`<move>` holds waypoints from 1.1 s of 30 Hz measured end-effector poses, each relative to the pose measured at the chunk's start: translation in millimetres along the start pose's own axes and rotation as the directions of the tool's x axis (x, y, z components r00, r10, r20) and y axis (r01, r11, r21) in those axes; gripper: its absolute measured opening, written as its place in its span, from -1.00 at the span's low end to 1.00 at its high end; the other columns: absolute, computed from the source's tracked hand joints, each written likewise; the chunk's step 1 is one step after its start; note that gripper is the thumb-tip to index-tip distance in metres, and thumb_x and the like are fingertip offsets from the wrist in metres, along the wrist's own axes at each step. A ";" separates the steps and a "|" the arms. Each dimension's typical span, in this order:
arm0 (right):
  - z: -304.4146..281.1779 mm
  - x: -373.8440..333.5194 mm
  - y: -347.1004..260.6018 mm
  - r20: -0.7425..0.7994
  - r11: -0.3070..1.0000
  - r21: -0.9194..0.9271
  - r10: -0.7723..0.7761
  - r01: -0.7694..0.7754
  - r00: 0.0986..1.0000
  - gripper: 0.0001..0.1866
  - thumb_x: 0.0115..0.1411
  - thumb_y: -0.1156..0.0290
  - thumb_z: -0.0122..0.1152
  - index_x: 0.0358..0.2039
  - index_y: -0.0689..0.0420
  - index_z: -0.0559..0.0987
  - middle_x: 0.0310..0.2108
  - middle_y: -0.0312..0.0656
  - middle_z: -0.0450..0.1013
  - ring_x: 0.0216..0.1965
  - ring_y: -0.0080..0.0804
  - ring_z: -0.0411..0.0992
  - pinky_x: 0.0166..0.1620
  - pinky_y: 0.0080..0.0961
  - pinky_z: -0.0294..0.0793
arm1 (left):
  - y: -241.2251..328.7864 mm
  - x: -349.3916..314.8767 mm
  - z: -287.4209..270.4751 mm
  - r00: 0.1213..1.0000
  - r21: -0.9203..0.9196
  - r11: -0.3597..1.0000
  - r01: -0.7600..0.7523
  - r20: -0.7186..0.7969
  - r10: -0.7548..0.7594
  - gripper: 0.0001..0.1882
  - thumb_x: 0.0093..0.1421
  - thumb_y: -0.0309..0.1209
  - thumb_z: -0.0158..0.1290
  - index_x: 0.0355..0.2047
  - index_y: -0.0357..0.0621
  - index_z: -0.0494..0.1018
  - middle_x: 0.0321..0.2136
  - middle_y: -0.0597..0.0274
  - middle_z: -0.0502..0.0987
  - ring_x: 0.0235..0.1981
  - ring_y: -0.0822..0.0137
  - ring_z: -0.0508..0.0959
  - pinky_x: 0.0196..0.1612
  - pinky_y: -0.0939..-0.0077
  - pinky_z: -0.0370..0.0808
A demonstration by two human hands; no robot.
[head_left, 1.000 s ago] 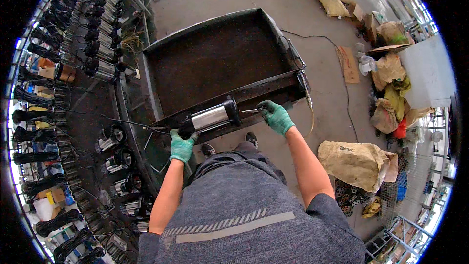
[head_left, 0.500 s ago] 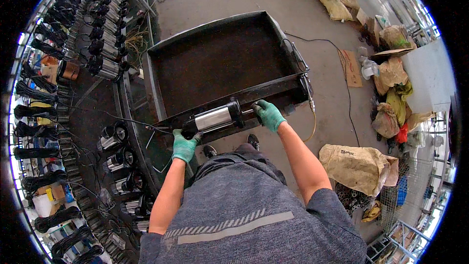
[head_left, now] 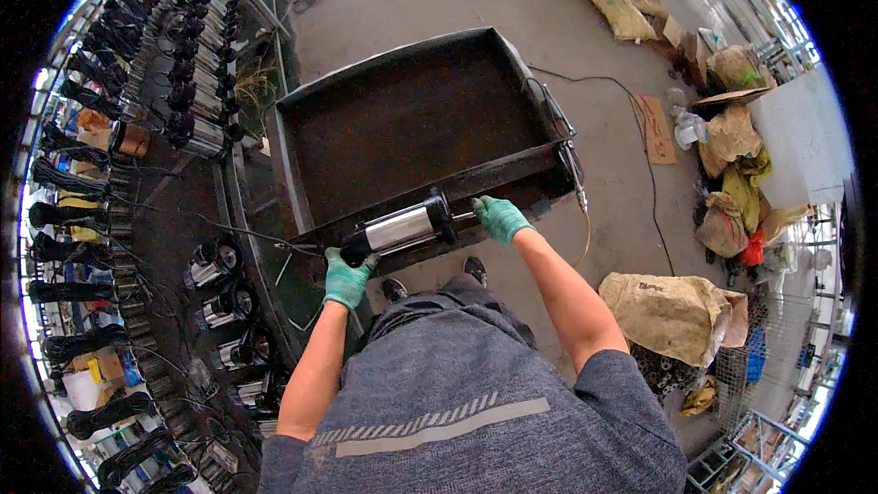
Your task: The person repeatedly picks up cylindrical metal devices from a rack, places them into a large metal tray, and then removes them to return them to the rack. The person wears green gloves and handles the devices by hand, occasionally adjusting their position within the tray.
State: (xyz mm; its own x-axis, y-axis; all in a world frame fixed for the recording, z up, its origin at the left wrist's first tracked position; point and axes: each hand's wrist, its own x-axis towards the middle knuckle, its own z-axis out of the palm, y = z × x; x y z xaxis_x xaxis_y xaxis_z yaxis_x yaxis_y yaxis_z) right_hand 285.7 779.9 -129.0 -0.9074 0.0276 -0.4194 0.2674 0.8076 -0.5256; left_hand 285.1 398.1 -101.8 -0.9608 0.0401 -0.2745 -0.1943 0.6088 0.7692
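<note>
Silver cylinder [head_left: 400,228] between 2 hands [head_left: 347,282] [head_left: 501,220] — tray edge [head_left: 498,164] alongside, broad floor [head_left: 599,160] right.

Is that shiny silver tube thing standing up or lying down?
Lying down: the silver cylinder has its long body running sideways, slightly slanted, between the left hand and right hand.

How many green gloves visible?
2: one on the left hand, at the left end of the silver cylinder; one on the right hand, at the rod on its right end. Others may be hidden.
</note>
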 end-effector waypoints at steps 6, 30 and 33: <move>-21.6 -22.0 -21.1 0.156 0.627 0.756 0.106 -0.188 0.982 -0.64 0.43 0.18 0.02 0.10 0.13 0.45 -0.44 -0.28 0.42 -0.49 -0.52 0.32 -0.45 -0.46 0.37 | 5.2 -7.4 1.9 0.998 -0.105 0.993 -0.059 -0.037 0.056 -0.26 0.04 -0.26 0.42 0.08 -0.32 0.26 -0.04 0.00 0.54 -0.06 0.15 0.55 0.07 0.30 0.48; -14.0 -6.7 0.3 0.378 0.270 0.880 0.103 -0.391 0.920 -0.48 0.37 -0.21 -0.01 -0.34 0.02 0.54 -0.71 -0.36 0.28 -0.76 -0.49 0.22 -0.71 -0.47 0.19 | 69.9 -25.6 -24.2 0.979 0.124 0.973 0.194 0.032 -0.199 -0.08 0.02 -0.02 0.40 0.15 -0.40 0.21 0.03 -0.28 0.50 0.08 -0.13 0.53 0.16 0.20 0.44; -16.3 2.6 -12.6 0.290 0.628 0.698 0.192 -0.344 0.938 -0.36 0.39 -0.23 -0.08 -0.47 0.12 0.54 -0.72 -0.26 0.33 -0.78 -0.37 0.26 -0.71 -0.36 0.26 | 40.4 -19.2 -15.6 0.989 0.104 0.984 0.147 0.019 -0.150 -0.09 0.02 -0.02 0.40 0.15 -0.40 0.21 0.03 -0.29 0.50 0.09 -0.13 0.52 0.16 0.20 0.44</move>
State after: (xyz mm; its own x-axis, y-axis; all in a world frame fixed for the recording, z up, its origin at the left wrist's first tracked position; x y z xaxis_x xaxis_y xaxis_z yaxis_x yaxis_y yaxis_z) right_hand 274.7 779.4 -111.5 -0.7056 0.0100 -0.7085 0.7065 0.0872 -0.7024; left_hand 292.6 409.6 -56.4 -0.9169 -0.0370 -0.3973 -0.3119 0.6875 0.6558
